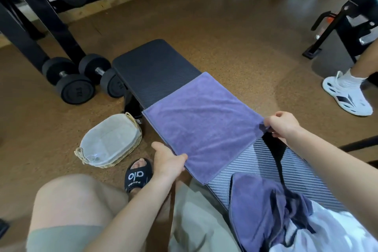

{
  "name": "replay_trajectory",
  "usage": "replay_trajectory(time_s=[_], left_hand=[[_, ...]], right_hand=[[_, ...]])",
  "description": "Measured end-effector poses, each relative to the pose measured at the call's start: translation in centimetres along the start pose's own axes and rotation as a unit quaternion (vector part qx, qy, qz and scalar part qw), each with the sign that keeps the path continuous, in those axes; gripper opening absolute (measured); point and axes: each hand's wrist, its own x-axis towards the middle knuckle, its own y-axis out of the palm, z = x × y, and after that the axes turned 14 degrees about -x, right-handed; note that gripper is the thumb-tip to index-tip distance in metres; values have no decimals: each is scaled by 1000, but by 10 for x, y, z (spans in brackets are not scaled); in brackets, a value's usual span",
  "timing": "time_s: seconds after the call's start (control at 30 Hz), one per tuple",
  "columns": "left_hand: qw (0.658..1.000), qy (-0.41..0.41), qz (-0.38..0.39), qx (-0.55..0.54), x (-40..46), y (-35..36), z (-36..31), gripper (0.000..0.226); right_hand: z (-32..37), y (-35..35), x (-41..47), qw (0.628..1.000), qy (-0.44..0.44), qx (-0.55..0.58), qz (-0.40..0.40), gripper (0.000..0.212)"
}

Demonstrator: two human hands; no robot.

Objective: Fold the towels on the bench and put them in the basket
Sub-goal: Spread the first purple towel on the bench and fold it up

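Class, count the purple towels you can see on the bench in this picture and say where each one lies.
2. One purple towel lies spread flat across the bench, gripped by the left hand and right hand. A second, crumpled towel lies nearer the person. More may be hidden beneath it.

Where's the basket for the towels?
The basket sits on the floor left of the bench, beside the person's sandalled foot, near the left hand.

Towel lies on bench; basket left of it.
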Motion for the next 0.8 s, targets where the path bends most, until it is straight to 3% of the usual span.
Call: replay_trajectory(time_s=[0.1, 0.2, 0.3, 0.37, 0.47, 0.53, 0.7, 0.8], left_hand=[[971, 145, -21, 187, 2, -7, -5, 78], [862, 342, 15, 373, 11, 3, -25, 79], [784, 374, 105, 484, 30, 29, -39, 70], [761, 366, 124, 522, 40, 44, -39, 76], [763, 337, 139, 534, 48, 47, -24, 94], [774, 338, 132, 518, 53, 44, -10, 101], [782, 358, 116, 497, 57, 45, -2, 107], [783, 358, 121, 495, 55, 44, -2, 108]], right_hand=[[-6, -5, -1, 997, -21, -69, 7, 14], [-6, 2, -6, 955, -82, -273, -78, 46], [9, 33, -19, 897, -297, -306, -120, 51], [24, 61, -24, 828, -432, -345, -98, 58], [51, 96, -30, 741, -506, -440, -27, 68], [62, 104, -24, 722, -521, -455, -16, 69], [87, 95, 28, 772, -454, -442, -49, 65], [111, 99, 50, 782, -439, -441, -35, 57]])
